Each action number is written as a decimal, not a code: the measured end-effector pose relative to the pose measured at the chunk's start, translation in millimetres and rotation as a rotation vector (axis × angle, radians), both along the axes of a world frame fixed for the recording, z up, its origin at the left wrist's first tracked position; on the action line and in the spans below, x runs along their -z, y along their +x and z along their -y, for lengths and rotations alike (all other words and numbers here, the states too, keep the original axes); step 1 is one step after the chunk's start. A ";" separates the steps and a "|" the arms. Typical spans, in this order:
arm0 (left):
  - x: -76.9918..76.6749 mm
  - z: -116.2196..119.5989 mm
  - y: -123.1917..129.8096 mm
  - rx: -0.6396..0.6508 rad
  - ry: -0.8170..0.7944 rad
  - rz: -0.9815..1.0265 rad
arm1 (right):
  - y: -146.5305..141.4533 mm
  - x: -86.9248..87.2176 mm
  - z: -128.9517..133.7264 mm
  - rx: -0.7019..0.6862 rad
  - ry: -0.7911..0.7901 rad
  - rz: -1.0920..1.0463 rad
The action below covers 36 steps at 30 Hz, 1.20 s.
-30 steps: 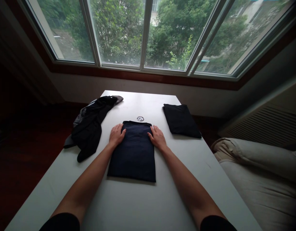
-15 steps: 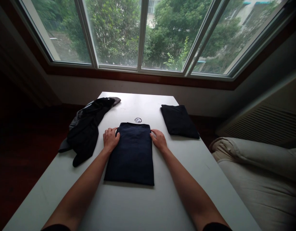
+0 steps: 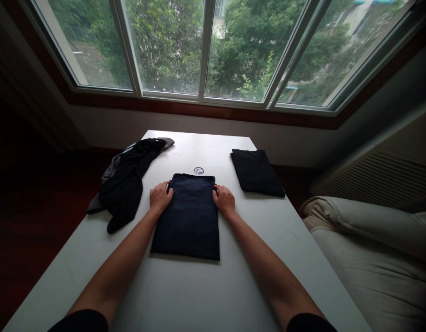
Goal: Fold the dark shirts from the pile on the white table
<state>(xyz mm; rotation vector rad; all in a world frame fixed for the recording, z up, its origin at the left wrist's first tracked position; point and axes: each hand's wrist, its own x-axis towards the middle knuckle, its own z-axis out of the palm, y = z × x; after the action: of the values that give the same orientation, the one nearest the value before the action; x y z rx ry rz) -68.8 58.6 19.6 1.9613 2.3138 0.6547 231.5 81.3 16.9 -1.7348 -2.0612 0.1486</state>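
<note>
A navy garment (image 3: 187,216), folded into a flat rectangle, lies in front of me on the white table. My left hand (image 3: 160,197) grips its left edge near the far corner, thumb on top and the other fingers partly hidden at the side. At the opposite edge, my right hand (image 3: 224,200) pinches the cloth near the far right corner. What kind of garment it is cannot be made out from the folds.
Another folded dark garment (image 3: 257,172) lies at the table's far right. Crumpled black and grey clothes (image 3: 124,184) hang over the left edge. A small round sticker-like disc (image 3: 198,170) is beyond the navy garment. A beige sofa (image 3: 372,258) stands right of the white table (image 3: 185,299).
My right hand has shifted slightly left, against the garment's right edge. The left hand stays at its edge. The view has moved a little.
</note>
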 end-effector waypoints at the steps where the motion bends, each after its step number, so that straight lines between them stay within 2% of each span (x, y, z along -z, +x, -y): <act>1: -1.0 1.4 0.3 -0.006 -0.004 0.000 | -3.1 -2.0 4.6 0.004 -0.008 0.008; 4: -3.7 13.2 -0.7 -0.006 -0.031 -0.004 | -5.6 -6.5 26.8 0.000 -0.048 0.018; 6: -5.7 29.6 -1.9 0.022 -0.053 0.001 | -1.1 -9.3 50.6 -0.025 -0.087 0.017; 9: -11.5 64.2 0.0 0.081 -0.088 0.025 | 11.4 -17.3 97.0 -0.092 -0.176 0.003; 13: -27.9 113.7 12.5 0.077 -0.217 0.074 | 24.3 -37.5 158.6 -0.213 -0.403 0.024; 15: -36.5 136.1 18.2 0.069 -0.266 0.109 | 24.8 -47.5 182.0 -0.259 -0.477 0.007; 17: -42.6 156.4 19.7 0.071 -0.283 0.157 | 22.1 -54.5 198.8 -0.279 -0.480 -0.033; 20: -45.6 181.7 13.1 0.073 -0.317 0.283 | 17.3 -59.8 212.5 -0.277 -0.461 -0.106; 23: -43.1 198.3 1.9 0.126 -0.380 0.484 | 16.7 -62.5 216.0 -0.279 -0.514 -0.103; 26: -40.4 204.2 -5.4 0.206 -0.426 0.687 | 18.5 -63.4 216.8 -0.317 -0.541 -0.042; 29: -41.2 202.6 -6.1 0.209 -0.438 0.846 | 17.9 -59.1 220.5 -0.353 -0.517 0.026; 33: -48.6 200.5 -1.5 0.183 -0.407 1.060 | 11.5 -44.8 226.4 -0.310 -0.373 0.134; 36: -58.3 202.3 4.0 0.218 -0.344 1.194 | 6.8 -34.7 225.4 -0.242 -0.207 0.156</act>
<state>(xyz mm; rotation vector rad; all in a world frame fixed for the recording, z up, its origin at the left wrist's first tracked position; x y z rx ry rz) -64.8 -143.7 77.9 1.0999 1.3244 0.9478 238.2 -144.0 51.6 -1.6510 -2.4431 0.3205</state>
